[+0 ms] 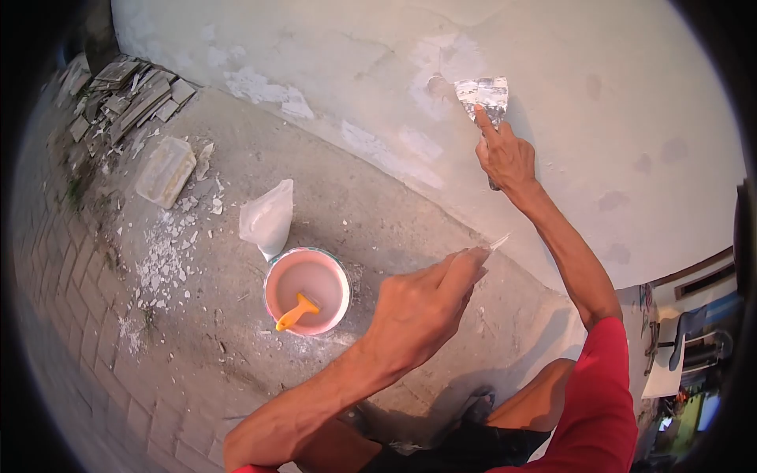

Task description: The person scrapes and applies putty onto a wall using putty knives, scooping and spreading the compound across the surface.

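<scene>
- Right hand [507, 158]: fingers curled round the handle of a scraper [487, 94], index finger laid out along its whitened blade. Grip closed; tool held at the wall [552, 87]. Full blade contact cannot be confirmed from this angle.
- Left hand [422, 307]: fingers drawn together, pinching a thin pale-tipped tool [500, 241]; seen nearly edge-on, so its type is uncertain. Held out in front of the wall's foot, well apart from the scraper.
- Just beside the blade: a whitish patch [448, 54] on the wall, with a darker spot at its lower part. More pale smears run along the wall's foot.
- Step in hand (judgement): spreading or smoothing filler at this patch with the scraper.
- Next move (judgement): calls for a shallow blade angle, even pressure and a pass across the patch edge, left hand kept clear of the stroke.
- Further out, on the concrete floor [386, 209]: a bucket [345, 285], pink inside, with an orange-handled brush [296, 313] leaning in it; a translucent plastic bag [270, 217] just beside it.
- Farther off: a plastic container [166, 172], scattered white flakes [162, 264] and a heap of broken slabs [138, 98] near the wall.
</scene>
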A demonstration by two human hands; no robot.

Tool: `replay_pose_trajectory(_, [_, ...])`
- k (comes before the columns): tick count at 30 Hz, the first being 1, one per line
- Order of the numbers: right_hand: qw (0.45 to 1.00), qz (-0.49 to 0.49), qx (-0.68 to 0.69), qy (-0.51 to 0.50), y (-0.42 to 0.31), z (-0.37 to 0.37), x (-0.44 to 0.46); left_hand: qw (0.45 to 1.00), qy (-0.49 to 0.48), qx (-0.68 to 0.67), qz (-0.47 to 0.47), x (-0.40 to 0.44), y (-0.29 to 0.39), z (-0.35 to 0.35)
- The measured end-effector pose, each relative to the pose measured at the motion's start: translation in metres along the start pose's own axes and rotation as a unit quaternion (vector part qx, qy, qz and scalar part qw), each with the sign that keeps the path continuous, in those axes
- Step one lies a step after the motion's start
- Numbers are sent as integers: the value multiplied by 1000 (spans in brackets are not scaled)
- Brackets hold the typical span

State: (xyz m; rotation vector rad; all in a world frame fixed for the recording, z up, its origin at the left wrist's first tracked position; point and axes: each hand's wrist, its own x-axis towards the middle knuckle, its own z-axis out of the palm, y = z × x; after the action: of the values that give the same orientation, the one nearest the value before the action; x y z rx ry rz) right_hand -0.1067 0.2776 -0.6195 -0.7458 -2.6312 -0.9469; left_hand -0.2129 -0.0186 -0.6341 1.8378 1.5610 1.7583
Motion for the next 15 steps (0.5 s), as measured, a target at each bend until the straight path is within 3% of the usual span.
replay_pose_trajectory(2, [992,106,62,39,-20,17,31,999,32,-20,4,1,0,-1])
replay_pose_trajectory(5, [983,166,58,45,-51,61,51,998,54,-18,20,2,-6,2])
replay_pose_trajectory(10, [985,159,63,26,-73,105,32,999,32,-17,15,2,-4,3])
replay_pose_trajectory(15, [995,84,31,-47,-70,125,-27,999,40,-7,34,0,0,2])
